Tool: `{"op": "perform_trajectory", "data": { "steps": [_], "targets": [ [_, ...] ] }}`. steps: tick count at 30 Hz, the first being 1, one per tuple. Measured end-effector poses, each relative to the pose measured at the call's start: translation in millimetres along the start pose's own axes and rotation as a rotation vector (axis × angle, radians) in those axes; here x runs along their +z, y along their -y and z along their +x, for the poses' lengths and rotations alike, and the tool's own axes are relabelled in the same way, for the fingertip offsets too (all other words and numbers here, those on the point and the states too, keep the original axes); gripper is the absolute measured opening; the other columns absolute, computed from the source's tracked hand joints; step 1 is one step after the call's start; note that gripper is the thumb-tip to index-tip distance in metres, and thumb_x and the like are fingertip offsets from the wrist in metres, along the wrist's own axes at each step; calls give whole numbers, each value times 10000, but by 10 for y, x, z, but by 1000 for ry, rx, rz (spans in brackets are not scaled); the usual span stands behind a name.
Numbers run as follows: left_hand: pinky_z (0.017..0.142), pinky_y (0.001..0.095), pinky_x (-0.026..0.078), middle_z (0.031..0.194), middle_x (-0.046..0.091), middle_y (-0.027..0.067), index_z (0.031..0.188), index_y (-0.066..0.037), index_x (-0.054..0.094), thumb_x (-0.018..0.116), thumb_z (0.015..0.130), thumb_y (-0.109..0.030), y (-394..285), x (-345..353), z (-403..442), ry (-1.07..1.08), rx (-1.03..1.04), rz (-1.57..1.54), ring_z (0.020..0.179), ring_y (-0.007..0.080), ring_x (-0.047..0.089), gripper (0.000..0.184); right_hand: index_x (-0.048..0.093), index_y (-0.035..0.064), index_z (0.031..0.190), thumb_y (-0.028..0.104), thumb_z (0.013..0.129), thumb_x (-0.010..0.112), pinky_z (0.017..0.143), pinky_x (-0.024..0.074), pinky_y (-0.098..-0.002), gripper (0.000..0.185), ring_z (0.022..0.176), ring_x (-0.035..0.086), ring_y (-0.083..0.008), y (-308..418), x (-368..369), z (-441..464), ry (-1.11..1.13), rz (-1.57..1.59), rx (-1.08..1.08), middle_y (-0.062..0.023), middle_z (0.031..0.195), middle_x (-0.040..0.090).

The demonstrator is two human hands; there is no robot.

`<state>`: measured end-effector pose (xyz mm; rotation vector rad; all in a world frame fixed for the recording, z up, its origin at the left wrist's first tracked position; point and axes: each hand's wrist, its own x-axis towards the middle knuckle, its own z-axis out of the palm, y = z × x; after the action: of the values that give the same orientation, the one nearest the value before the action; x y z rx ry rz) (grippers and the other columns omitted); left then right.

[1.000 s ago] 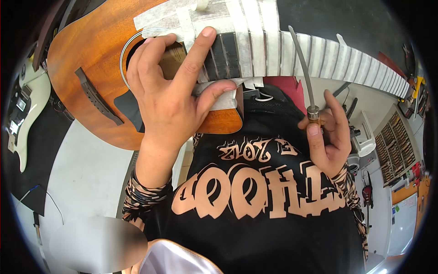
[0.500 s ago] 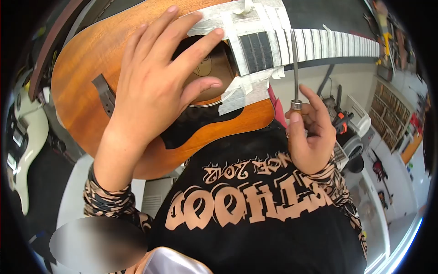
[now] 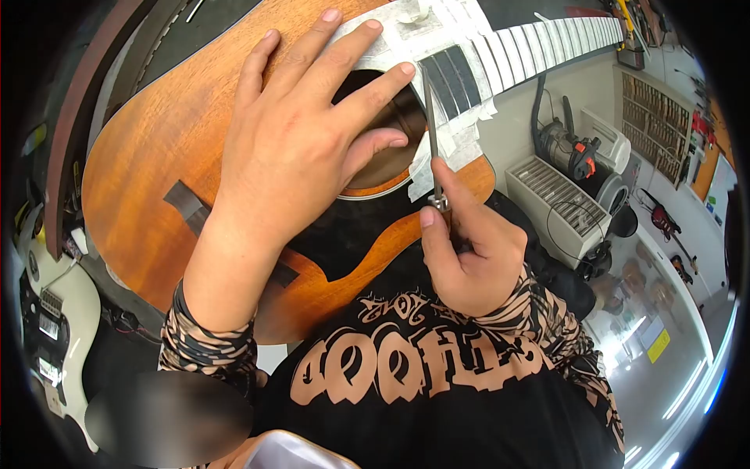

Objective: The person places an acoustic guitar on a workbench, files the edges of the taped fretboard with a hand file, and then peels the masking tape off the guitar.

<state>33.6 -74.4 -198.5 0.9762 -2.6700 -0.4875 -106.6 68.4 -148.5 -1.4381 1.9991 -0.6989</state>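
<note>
Guitar (image 3: pixel 156 141) lies face up before the person, neck (image 3: pixel 547 47) pointing away to the right. Left hand (image 3: pixel 293 148) is spread wide over the top and soundhole (image 3: pixel 394 170), holding nothing, apparently to steady the body; pressure cannot be told. Right hand (image 3: pixel 476 262) grips a tool (image 3: pixel 433 137) by its handle, thumb and index finger at the collar, seemingly for control of the shaft. Tape (image 3: pixel 402 35) covers the surrounding surfaces, presumably as protection, framing a bare fretboard patch (image 3: pixel 449 82).

Tool tip is just beside that patch; the left index fingertip is near, leaving narrow room. Guitar's near edge runs close to the shirt (image 3: pixel 351 422). Rightward, a gap separates the right hand from a box (image 3: pixel 574 223).
</note>
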Motion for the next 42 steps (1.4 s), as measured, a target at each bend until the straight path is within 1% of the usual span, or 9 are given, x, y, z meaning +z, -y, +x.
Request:
{"op": "perform_trajectory", "data": {
  "steps": [4, 6, 9, 16, 22, 29, 34, 40, 42],
  "targets": [
    [1109, 516, 321, 1429, 531, 7, 1284, -305, 654, 768, 751, -379, 199, 201, -5, -181, 171, 205, 1374, 271, 442, 550, 614, -27, 1308, -10, 896, 648, 475, 412, -181, 413, 504, 559, -27, 17, 36, -50, 22, 65, 156, -19, 637, 609],
    [1113, 511, 315, 1427, 532, 2, 1286, -308, 654, 767, 750, -369, 37, 12, -44, 8, -29, -69, 1376, 263, 439, 551, 613, -27, 1308, -7, 897, 649, 465, 421, -182, 413, 499, 579, -35, 22, 48, -46, 29, 58, 153, -19, 639, 617],
    [1115, 506, 310, 1425, 532, -2, 1285, -311, 655, 764, 750, -364, 37, -1, -39, 19, -30, -73, 1376, 260, 437, 548, 639, -20, 1271, -39, 804, 704, 560, 503, -254, 472, 584, 666, -161, 44, 61, -16, 14, 45, 179, -133, 725, 681],
    [1120, 501, 296, 1426, 530, -5, 1284, -315, 656, 747, 754, -383, 133, 83, -45, 42, -45, -106, 1374, 264, 435, 542, 639, -34, 1264, -50, 810, 698, 575, 510, -246, 458, 592, 677, -194, 89, 63, -43, 33, 40, 185, -138, 736, 687],
    [1120, 500, 286, 1433, 527, -11, 1284, -317, 655, 735, 763, -397, 405, 456, -27, -405, 332, 223, 1376, 259, 430, 533, 585, -65, 1311, -50, 883, 631, 535, 487, -214, 431, 556, 626, -110, 103, 133, 91, -6, 105, 243, -104, 711, 672],
    [1118, 499, 285, 1431, 529, -9, 1281, -316, 656, 727, 769, -399, 433, 443, -24, -310, 318, 268, 1374, 260, 431, 523, 530, -99, 1349, -42, 953, 527, 485, 476, -196, 400, 533, 590, -79, 136, 24, -3, 11, 304, 330, -88, 703, 660],
    [1117, 499, 284, 1430, 529, -9, 1278, -311, 660, 722, 779, -394, 456, 465, -2, -439, 372, 247, 1371, 260, 433, 510, 598, -65, 1306, -70, 828, 666, 563, 457, -175, 483, 552, 619, -72, 173, 129, -45, 12, 174, 294, -105, 693, 678],
    [1119, 499, 284, 1432, 524, -8, 1280, -310, 661, 720, 790, -371, 94, 41, -15, 59, -47, -40, 1372, 261, 431, 497, 572, -66, 1332, -69, 812, 664, 536, 484, -244, 528, 503, 618, -167, 172, 201, 48, 52, 70, 178, -115, 628, 616],
    [1121, 497, 284, 1431, 525, -10, 1279, -308, 662, 724, 787, -362, 364, 319, -65, -150, 196, 225, 1372, 260, 431, 499, 555, -65, 1350, -65, 823, 659, 520, 472, -248, 537, 497, 611, -165, 189, 227, 111, 33, 46, 174, -118, 604, 587]
  ]
}}
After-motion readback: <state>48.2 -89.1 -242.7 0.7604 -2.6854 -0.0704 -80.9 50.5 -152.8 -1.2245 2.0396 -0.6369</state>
